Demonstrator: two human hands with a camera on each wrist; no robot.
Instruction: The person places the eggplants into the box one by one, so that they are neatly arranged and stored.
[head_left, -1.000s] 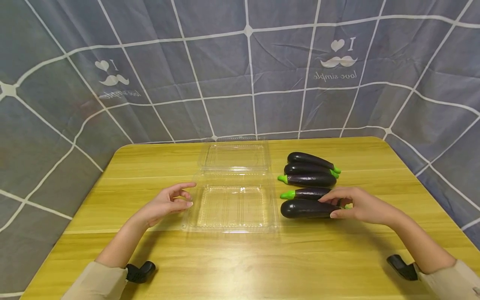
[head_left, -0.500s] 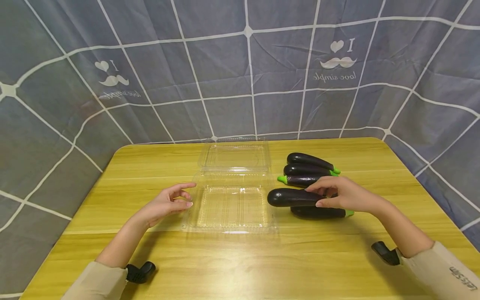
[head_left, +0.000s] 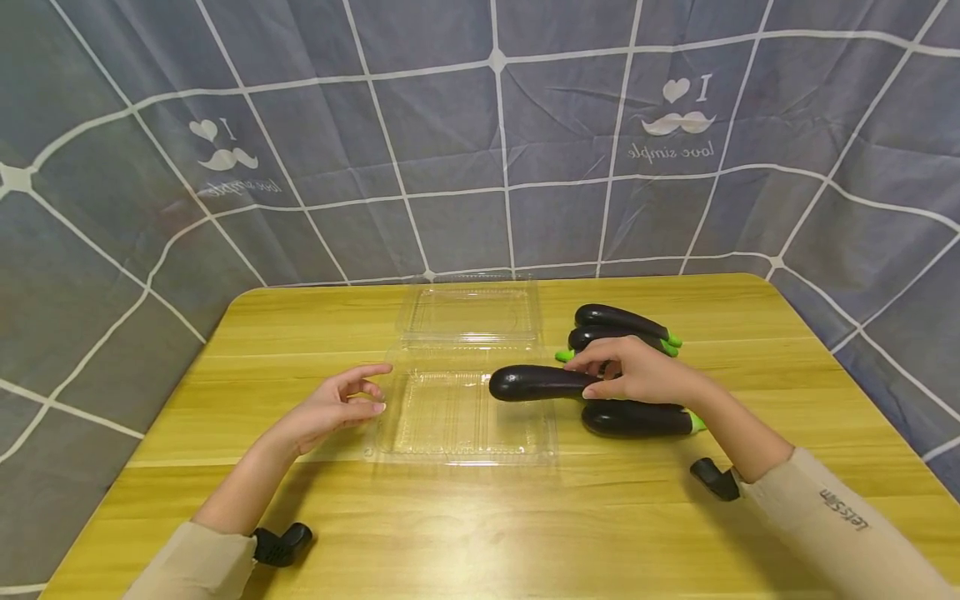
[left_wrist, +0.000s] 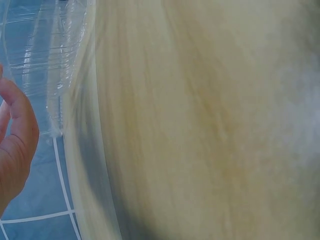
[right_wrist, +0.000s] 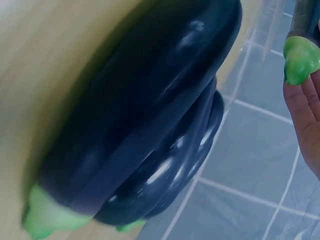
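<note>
My right hand (head_left: 641,373) grips a dark purple eggplant (head_left: 534,383) near its stem end, thumb on the near side and fingers on the far side. Its blunt end reaches left over the right part of a clear plastic clamshell box (head_left: 442,421). In the right wrist view, the green cap (right_wrist: 302,57) of this eggplant sticks out beside the palm. Just below the hand, another eggplant (head_left: 633,420) lies on the table. At the box's left edge, my left hand (head_left: 330,408) hovers with fingers loosely bent, holding nothing.
The box's lid (head_left: 472,312) lies folded back toward the far edge of the wooden table (head_left: 480,525). Behind my right hand lie more eggplants (head_left: 618,318) with green caps, partly hidden by it. A grey gridded curtain (head_left: 450,150) hangs behind the table.
My right hand has lifted one eggplant from the front of the group and carried it left over the box's edge. My left hand has stayed in place.
</note>
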